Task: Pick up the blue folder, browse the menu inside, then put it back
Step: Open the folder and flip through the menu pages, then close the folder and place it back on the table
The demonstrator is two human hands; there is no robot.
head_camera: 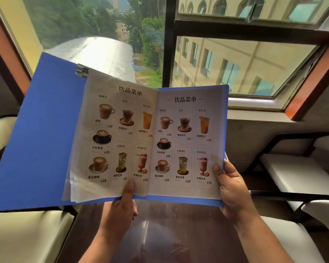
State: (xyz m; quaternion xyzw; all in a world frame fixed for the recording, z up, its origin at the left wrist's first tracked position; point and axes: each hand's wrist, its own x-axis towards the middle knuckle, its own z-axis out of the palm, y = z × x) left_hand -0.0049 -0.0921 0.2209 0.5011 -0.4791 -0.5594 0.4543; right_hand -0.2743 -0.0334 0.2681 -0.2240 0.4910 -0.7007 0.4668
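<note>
The blue folder [36, 133] is held open in the air above a dark glossy table [179, 228]. Inside it lie drinks menu pages [152, 141] with pictures of coffees, teas and juices and their prices. A metal clip [81, 71] sits at the folder's top, left of the pages. My left hand [122, 204] grips the bottom edge near the fold, thumb on the left page. My right hand [232, 188] holds the lower right corner, thumb pressed on the right page.
A large window [207, 54] fills the wall ahead, with trees and buildings outside. Cream-cushioned chairs stand to the left [25, 236] and right [296, 175] of the table. A sill [254, 114] runs under the window.
</note>
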